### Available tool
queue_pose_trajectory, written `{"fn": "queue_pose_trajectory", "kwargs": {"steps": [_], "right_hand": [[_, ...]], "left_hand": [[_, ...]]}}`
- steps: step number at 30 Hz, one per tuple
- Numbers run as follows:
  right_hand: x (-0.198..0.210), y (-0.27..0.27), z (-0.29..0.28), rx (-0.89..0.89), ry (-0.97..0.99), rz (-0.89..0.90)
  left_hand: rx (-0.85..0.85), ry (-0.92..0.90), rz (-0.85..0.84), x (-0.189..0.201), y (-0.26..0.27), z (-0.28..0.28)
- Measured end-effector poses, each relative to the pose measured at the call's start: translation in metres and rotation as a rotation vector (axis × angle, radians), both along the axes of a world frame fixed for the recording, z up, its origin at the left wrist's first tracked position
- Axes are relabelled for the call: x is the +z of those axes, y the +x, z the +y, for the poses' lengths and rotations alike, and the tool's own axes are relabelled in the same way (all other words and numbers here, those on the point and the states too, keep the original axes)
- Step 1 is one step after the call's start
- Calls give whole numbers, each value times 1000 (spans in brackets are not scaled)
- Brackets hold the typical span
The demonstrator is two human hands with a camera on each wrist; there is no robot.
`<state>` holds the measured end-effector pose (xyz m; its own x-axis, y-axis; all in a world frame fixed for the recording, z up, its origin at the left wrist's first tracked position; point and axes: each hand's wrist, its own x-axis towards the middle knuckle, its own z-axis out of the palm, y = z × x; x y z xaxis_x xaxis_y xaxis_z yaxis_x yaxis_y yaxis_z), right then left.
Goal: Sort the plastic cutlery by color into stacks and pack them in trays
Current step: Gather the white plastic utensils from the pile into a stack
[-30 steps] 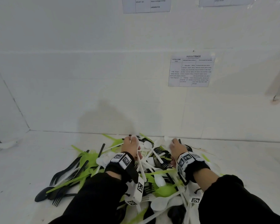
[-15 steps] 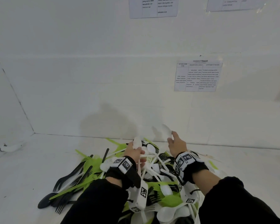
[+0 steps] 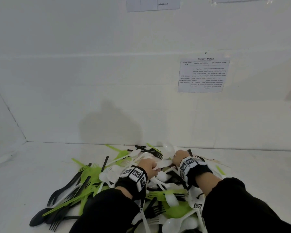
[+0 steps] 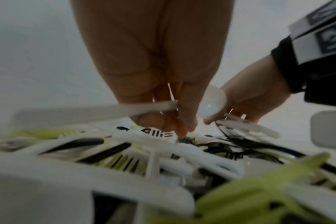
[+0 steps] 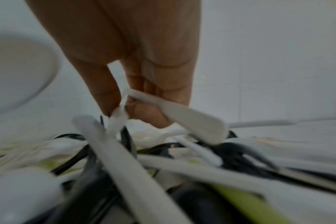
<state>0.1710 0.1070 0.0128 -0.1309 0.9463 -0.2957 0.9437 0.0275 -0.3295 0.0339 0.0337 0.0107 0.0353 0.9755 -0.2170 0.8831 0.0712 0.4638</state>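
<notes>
A mixed pile of cutlery (image 3: pixel 107 182) in white, lime green and black lies on the white table against the wall. My left hand (image 3: pixel 149 166) is down in the pile's middle, fingers curled round a white handle (image 4: pixel 150 108). My right hand (image 3: pixel 178 156) is just to its right at the pile's far side and pinches white cutlery (image 5: pixel 182 119) between thumb and fingers. A white spoon bowl (image 4: pixel 213 104) sticks out of that right hand. The two hands are nearly touching. No tray is in view.
Black forks and spoons (image 3: pixel 64 195) and green forks (image 3: pixel 89 175) spread out to the left of the pile. The wall (image 3: pixel 141 98) rises right behind it, with a printed sheet (image 3: pixel 202 75) taped on. Bare table (image 3: pixel 32 174) shows at left and far right.
My right hand, lifted above the pile with a white spoon half a second ago, has come back down beside my left hand. My left hand stayed low over the white pieces.
</notes>
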Motion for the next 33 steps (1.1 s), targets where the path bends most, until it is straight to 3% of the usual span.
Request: {"fn": "queue_pose_trajectory", "kwargs": {"steps": [8,11,14,23,29,33], "right_hand": [[21,45,0,-287,-22,542],[21,53,-2,-259,64,497],[28,68,-8,-269,153,398],[39,119,-38,-238,15,212],[34,120,-94,160,-155,-145],[22,115,-112,184,-277,-276]], "left_hand": [[-331,-209,417,2,24,3],[-365,-195,577,3,25,1],[-332,-16,634,3,22,1],[-39,263,323,14,8,-14],[171,199,-2,20,19,-19],[331,183,-273,20,30,-28]]}}
